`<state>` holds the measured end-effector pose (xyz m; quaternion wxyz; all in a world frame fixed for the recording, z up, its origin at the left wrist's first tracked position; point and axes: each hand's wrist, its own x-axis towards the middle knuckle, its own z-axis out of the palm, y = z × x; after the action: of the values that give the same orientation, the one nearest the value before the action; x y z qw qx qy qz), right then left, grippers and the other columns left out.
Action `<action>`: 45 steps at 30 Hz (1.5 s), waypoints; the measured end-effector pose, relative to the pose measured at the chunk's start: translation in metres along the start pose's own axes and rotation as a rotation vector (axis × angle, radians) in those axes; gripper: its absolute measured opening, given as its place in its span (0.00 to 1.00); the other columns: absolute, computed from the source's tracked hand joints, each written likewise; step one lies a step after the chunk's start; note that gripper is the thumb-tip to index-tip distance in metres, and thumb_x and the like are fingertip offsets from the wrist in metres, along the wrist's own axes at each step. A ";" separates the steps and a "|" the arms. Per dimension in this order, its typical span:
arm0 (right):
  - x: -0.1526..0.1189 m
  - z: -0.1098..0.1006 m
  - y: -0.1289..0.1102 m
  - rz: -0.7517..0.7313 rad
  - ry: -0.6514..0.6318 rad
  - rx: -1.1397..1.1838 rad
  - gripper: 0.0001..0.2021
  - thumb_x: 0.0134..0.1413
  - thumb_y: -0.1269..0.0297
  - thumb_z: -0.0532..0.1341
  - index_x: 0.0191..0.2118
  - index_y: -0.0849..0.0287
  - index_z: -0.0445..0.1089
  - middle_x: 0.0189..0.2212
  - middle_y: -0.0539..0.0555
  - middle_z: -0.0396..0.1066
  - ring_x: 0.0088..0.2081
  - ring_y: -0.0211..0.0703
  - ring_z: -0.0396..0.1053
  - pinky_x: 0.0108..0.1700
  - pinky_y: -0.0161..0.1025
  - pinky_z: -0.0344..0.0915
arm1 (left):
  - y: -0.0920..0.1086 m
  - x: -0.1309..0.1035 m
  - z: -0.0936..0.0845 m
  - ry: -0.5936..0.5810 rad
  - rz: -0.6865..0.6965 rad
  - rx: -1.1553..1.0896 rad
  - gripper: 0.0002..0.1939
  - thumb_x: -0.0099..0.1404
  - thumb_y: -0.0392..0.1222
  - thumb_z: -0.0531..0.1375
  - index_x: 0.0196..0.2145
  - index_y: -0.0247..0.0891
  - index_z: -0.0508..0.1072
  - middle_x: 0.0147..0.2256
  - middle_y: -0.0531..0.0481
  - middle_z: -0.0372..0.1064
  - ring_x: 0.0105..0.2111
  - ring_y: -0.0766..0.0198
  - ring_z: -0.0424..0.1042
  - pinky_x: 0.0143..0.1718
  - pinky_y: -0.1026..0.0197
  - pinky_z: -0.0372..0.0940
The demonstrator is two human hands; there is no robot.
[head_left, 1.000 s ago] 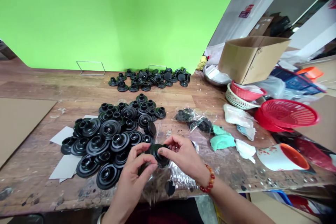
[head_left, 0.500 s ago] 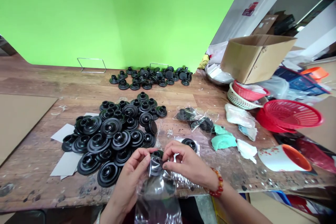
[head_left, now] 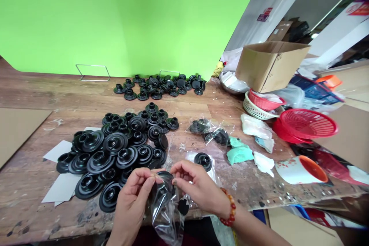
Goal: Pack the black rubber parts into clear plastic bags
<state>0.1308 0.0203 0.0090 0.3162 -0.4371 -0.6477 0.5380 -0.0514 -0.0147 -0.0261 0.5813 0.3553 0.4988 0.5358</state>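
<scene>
Between my hands hangs a clear plastic bag (head_left: 168, 217) with a black round stepped part (head_left: 165, 190) at its mouth, seemingly inside it. My left hand (head_left: 132, 200) pinches the bag's left edge between thumb and fingers. On the other side, my right hand (head_left: 197, 186) is closed on the bag's right edge. How far the part sits in the bag is partly hidden by glare. Left of my hands is a heap of black stepped discs (head_left: 115, 144) with raised hubs. Another black disc (head_left: 203, 160) lies on clear bags (head_left: 213, 175) beyond my right hand.
More black parts (head_left: 155, 86) stand at the back by the green panel (head_left: 129, 19). Bagged parts (head_left: 211, 130) and green cloths (head_left: 240, 155) lie to the right. Further right are red baskets (head_left: 308, 125), a cardboard box (head_left: 271, 65) and a white cup (head_left: 300, 169).
The view has turned slightly right. The black part's wide disc now shows near the bag's mouth, where its hub showed before. The hanging bag has become more crumpled; both hands still grip it.
</scene>
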 end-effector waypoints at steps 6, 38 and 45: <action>0.003 -0.008 -0.012 -0.148 -0.123 -0.036 0.05 0.58 0.68 0.59 0.32 0.59 0.71 0.33 0.51 0.68 0.37 0.39 0.66 0.42 0.36 0.62 | 0.013 0.001 -0.001 -0.036 0.011 0.137 0.08 0.58 0.47 0.65 0.28 0.40 0.74 0.31 0.50 0.74 0.31 0.62 0.72 0.33 0.65 0.67; 0.006 -0.023 -0.021 -0.325 -0.597 -0.071 0.02 0.50 0.70 0.61 0.32 0.59 0.66 0.31 0.51 0.68 0.33 0.37 0.66 0.40 0.35 0.65 | 0.047 -0.004 -0.017 -0.539 0.393 0.495 0.07 0.64 0.36 0.60 0.32 0.47 0.77 0.27 0.55 0.70 0.35 0.62 0.69 0.61 0.48 0.50; 0.014 -0.031 -0.017 -0.293 -0.231 -0.354 0.05 0.58 0.72 0.56 0.32 0.59 0.66 0.28 0.50 0.65 0.30 0.36 0.62 0.35 0.33 0.60 | 0.023 -0.004 -0.015 -0.227 0.291 0.462 0.07 0.66 0.39 0.57 0.36 0.47 0.76 0.44 0.50 0.69 0.49 0.60 0.68 0.48 0.64 0.63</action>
<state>0.1480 0.0456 0.0310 0.2331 -0.3228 -0.8201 0.4110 -0.0720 -0.0163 -0.0070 0.4543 0.6035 0.4833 0.4426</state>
